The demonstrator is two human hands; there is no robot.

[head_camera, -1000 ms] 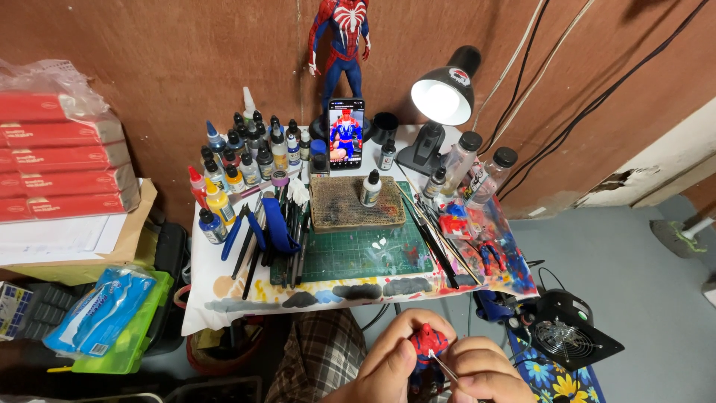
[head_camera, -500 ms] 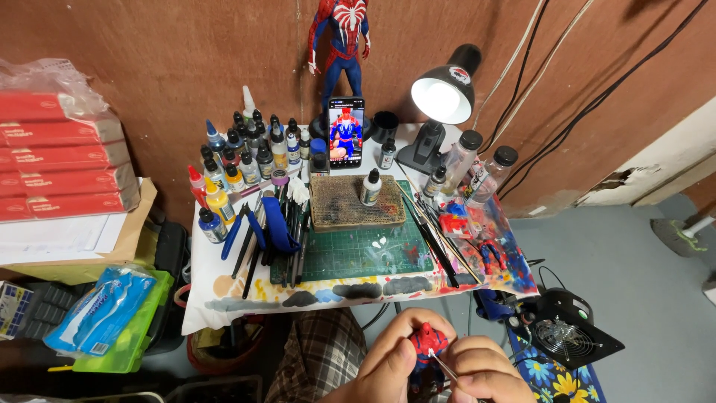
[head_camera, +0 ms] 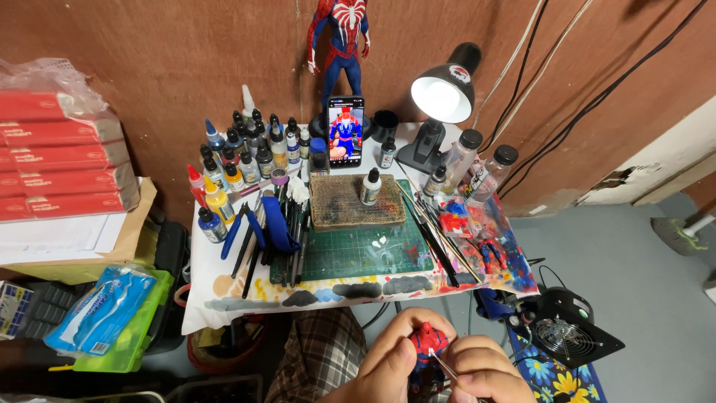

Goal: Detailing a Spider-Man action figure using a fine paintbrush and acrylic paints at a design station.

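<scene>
While the left hand [head_camera: 388, 362] curls its fingers around a small red-and-blue figure [head_camera: 426, 345] at the bottom edge of the view, just in front of the table's near edge, the right hand [head_camera: 481, 373] pinches a thin brush [head_camera: 444, 366] whose tip touches the figure's red head. That figure stands roughly upright in the grip, its long axis running top to bottom with the head toward the table, while the brush slants from lower right up to the left. Below the hands lies plaid cloth [head_camera: 321, 358] — soft and checked. Beyond them, the small table [head_camera: 224, 287] wears a paint-smeared white cover, and on it sits one green cutting mat [head_camera: 358, 250] with a grid, flanked by a row of dark brushes and tools [head_camera: 283, 231] on the left and another fan of brushes [head_camera: 432, 227] on the right. One brown, rough-textured pad [head_camera: 354, 201] lies behind the mat with a single white dropper bottle [head_camera: 371, 186] on it. Farther back stand many small dropper bottles [head_camera: 246, 160] — too crowded to count — one upright phone [head_camera: 346, 131], one lit black desk lamp [head_camera: 441, 93] and two clear capped bottles [head_camera: 477, 168]. One tall red-and-blue statue [head_camera: 341, 45] stands against the brown wall.
</scene>
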